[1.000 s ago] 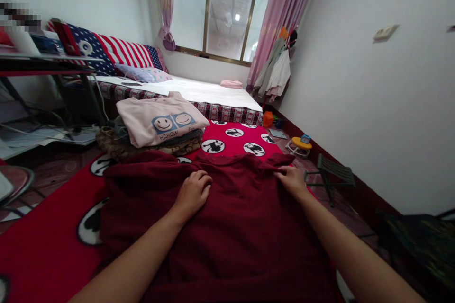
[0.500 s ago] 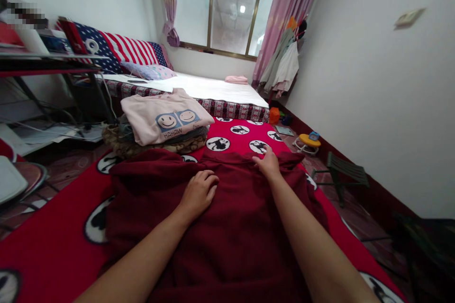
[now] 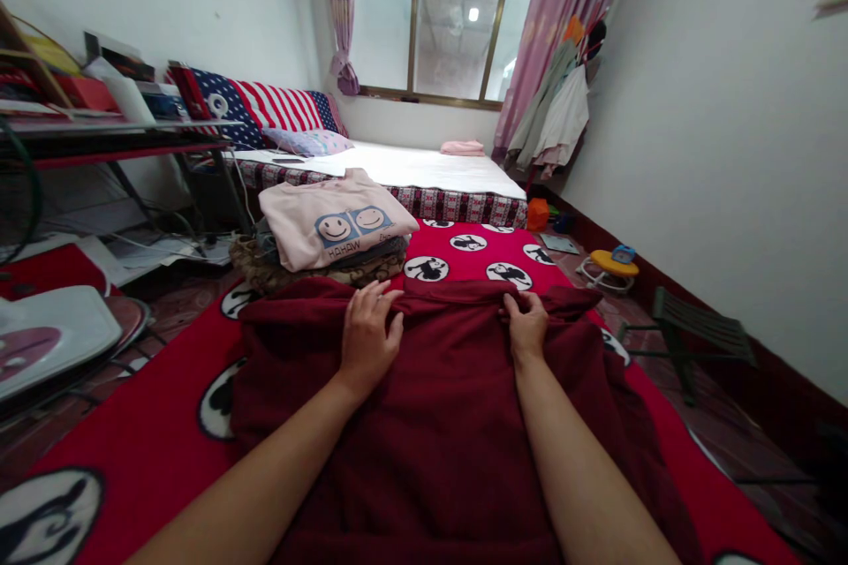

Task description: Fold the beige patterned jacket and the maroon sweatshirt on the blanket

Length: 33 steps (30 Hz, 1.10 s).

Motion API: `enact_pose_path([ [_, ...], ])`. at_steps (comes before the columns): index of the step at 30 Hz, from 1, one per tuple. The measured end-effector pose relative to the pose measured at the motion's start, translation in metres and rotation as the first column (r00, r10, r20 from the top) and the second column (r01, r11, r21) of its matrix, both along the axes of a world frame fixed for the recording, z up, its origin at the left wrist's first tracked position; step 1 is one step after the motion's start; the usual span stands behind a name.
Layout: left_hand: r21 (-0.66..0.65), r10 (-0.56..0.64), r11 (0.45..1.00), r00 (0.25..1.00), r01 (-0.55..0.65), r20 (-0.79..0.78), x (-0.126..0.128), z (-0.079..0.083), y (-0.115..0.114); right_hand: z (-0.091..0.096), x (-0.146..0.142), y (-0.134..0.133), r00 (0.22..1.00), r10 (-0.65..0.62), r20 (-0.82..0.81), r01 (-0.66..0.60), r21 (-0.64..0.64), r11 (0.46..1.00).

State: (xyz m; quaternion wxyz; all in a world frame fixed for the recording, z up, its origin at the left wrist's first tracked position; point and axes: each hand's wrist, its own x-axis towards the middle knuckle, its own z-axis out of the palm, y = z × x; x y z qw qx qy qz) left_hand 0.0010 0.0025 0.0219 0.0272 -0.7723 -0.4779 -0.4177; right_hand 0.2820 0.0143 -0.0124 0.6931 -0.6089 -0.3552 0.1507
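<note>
A dark red garment (image 3: 457,424) lies spread over the red blanket (image 3: 152,424), its far edge folded into a band like a collar. My left hand (image 3: 369,335) rests flat on the cloth near the left end of that band, fingers stretched forward. At the band's right end, my right hand (image 3: 528,322) has thumb and fingers curled in a pinch on the edge. Just beyond the garment, on the left, a pink top (image 3: 337,216) printed with smiley faces lies on a pile of folded clothes (image 3: 344,274).
A bed with a white sheet (image 3: 390,166) stands under the window. To the left are a cluttered desk (image 3: 119,137) and a chair (image 3: 59,340). On the right floor stand a yellow stool (image 3: 613,263) and a green folding stool (image 3: 702,327). Clothes (image 3: 556,119) hang by the curtain.
My left hand has moved forward to the garment's far edge. My right hand has come down onto that edge and closed on it. The view has turned slightly left.
</note>
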Motion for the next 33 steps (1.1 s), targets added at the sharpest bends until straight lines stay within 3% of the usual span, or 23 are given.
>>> enact_pose_path([
  [2, -0.079, 0.107, 0.99, 0.983, -0.12, -0.152, -0.006, 0.013, 0.013, 0.001, -0.001, -0.001, 1.0, -0.01, -0.016, 0.01, 0.021, 1.0],
  [4, -0.206, 0.129, 0.958, 0.944, -0.197, -0.304, -0.012, 0.026, 0.026, 0.002, -0.001, -0.002, 0.999, -0.041, -0.024, 0.042, 0.033, 0.999],
  [7, -0.398, 0.0, 0.901, 0.919, -0.171, -0.394, -0.022, 0.04, 0.042, 0.002, 0.0, -0.002, 0.996, -0.066, -0.06, 0.07, 0.059, 0.996],
  [11, -0.604, -0.207, 0.797, 0.926, -0.028, -0.315, -0.034, 0.049, 0.051, 0.002, -0.001, -0.002, 0.993, -0.052, -0.104, 0.061, 0.078, 0.995],
  [16, -0.555, -0.149, 0.831, 0.948, -0.035, -0.283, -0.025, 0.05, 0.058, 0.003, -0.003, -0.002, 0.991, -0.047, -0.128, 0.056, 0.072, 0.996],
  [21, -0.59, -0.076, 0.789, 0.926, -0.171, -0.369, 0.009, 0.052, 0.067, 0.001, -0.002, -0.001, 0.994, -0.038, -0.106, 0.043, 0.05, 0.998],
  [26, -0.617, -0.166, 0.754, 0.846, -0.223, -0.507, 0.027, 0.054, 0.065, -0.002, -0.002, -0.001, 0.994, -0.003, -0.105, 0.009, 0.061, 0.998],
  [33, -0.489, -0.154, 0.845, 0.776, -0.217, -0.611, 0.04, 0.041, 0.052, -0.001, -0.003, -0.001, 0.996, 0.024, -0.083, -0.023, 0.012, 1.0],
])
